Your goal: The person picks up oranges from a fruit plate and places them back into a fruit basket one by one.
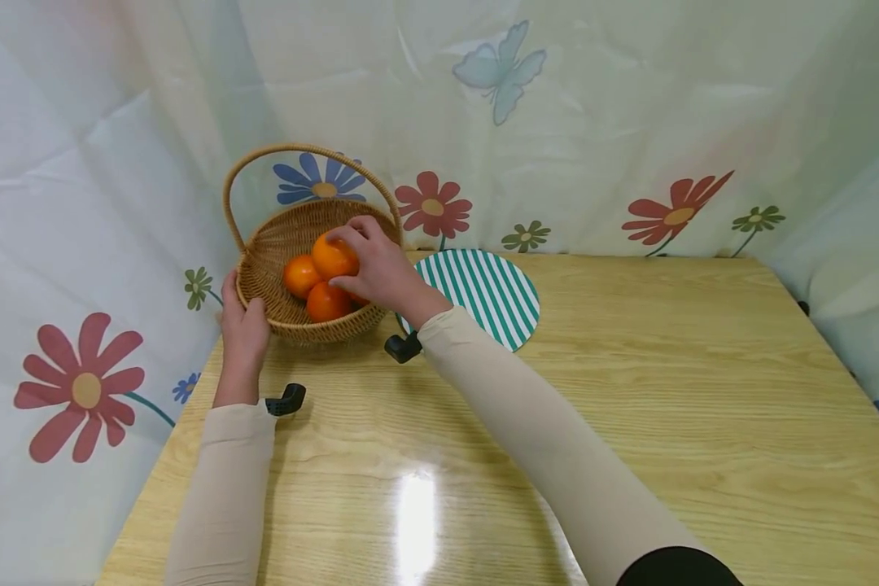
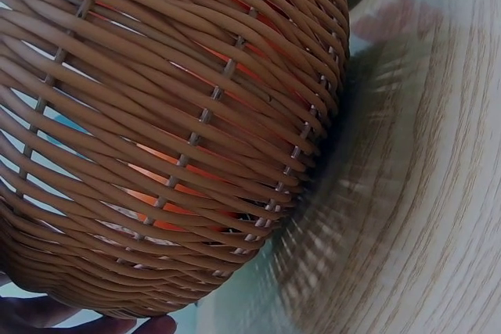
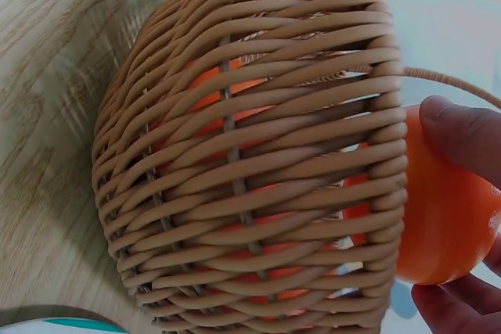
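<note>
A woven wicker basket [image 1: 315, 330] with a tall arched handle stands at the back left of the table, several oranges inside it. My right hand [image 1: 377, 264] reaches over its near right rim and grips one orange [image 1: 334, 256] on top of the others. In the right wrist view, thumb and fingers curl round that orange [image 3: 446, 209] above the rim. On the basket's left side, my left hand [image 1: 245, 325] holds the rim and wall. The left wrist view shows its fingertips [image 2: 160, 325] against the weave; its thumb is hidden there.
Just right of the basket lies a round green-and-white striped mat [image 1: 483, 293], partly behind my right forearm. A wooden table [image 1: 630, 366] extends to the right. Behind it hangs a flowered curtain [image 1: 571, 122], close to the basket's handle.
</note>
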A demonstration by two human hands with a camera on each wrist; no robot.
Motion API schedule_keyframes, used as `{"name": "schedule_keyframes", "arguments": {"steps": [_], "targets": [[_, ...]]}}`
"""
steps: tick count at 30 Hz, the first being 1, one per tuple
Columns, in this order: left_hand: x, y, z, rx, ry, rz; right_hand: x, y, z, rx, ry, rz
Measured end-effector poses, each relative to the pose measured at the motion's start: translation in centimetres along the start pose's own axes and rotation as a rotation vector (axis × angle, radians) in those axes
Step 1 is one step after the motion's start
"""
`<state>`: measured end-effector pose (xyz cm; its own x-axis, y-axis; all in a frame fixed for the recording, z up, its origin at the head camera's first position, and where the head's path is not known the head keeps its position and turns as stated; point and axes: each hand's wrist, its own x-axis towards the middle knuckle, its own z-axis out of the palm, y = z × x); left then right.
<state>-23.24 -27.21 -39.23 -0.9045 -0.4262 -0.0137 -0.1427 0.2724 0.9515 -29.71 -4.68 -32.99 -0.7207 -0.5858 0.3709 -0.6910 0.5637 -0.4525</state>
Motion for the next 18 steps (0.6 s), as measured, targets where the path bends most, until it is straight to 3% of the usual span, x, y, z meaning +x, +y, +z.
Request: {"name": "schedule_keyframes", "arguments": {"steps": [10, 18], "targets": [[0.3, 0.2, 0.3, 0.001, -0.007, 0.019, 1.0, 0.2, 0.1, 0.021, -0.013, 0.069], [0.1, -0.1, 0.0, 0.008, -0.003, 0.002, 1.8, 0.2, 1.3, 0.015, -0.087, 0.127]]}}
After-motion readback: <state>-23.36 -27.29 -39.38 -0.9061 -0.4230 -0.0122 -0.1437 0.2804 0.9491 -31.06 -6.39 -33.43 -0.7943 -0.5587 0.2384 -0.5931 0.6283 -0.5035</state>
